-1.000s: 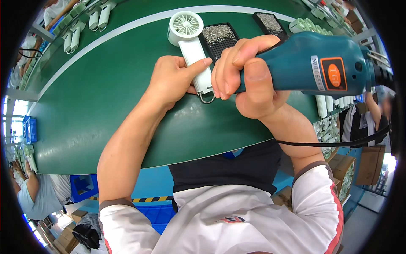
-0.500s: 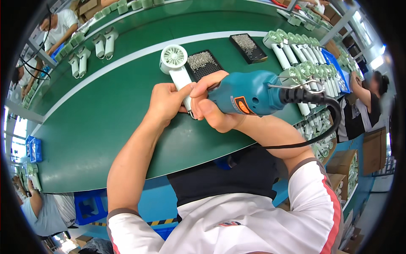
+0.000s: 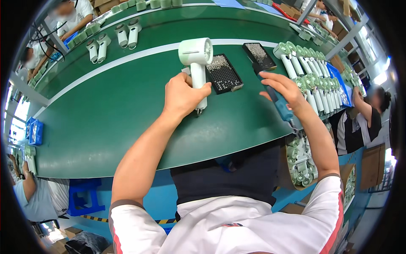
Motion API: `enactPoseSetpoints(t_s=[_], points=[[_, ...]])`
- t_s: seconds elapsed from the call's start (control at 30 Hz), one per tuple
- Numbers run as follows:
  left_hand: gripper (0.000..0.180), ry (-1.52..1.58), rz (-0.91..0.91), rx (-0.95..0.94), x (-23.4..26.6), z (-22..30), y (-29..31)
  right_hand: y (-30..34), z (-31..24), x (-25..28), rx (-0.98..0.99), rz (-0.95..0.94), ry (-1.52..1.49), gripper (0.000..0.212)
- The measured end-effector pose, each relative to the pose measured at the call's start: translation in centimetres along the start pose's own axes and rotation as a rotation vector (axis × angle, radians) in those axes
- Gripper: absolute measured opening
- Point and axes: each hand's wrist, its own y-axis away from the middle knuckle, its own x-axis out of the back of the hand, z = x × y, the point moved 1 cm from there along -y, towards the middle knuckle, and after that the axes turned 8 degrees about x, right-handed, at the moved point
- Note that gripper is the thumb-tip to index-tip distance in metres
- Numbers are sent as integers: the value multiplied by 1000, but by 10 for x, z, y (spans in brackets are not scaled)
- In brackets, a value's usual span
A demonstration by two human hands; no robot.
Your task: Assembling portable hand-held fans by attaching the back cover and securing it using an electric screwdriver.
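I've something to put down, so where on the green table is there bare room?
Widest: left of the left hand, between the white stripe and the near edge. Smaller: between it and the right hand, in front of the left black tray. Crowded: right side, rows of fans.

Right hand (image 3: 284, 89) and teal electric screwdriver (image 3: 283, 107) have left the lower end of the white handheld fan (image 3: 197, 76); I now see them well to its right, near the right-hand screw tray (image 3: 270, 67). Right fingers, earlier curled tight, spread straighter. Fan rolled in the left hand (image 3: 182, 95): grille (image 3: 209, 51), earlier face-up, now faces right.
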Motion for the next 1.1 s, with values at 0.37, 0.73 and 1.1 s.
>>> enactPoseSetpoints(t_s=[0.37,0.73,1.1], points=[[53,-262,-80,93,30,15,21,7,44,-22,134,-385,62,54],[48,-263,-253,390,65,16,83,-5,51,-23,248,-517,205,66],[55,60,-394,427,11,21,137,-117,-39,-26,311,-401,-237,58]])
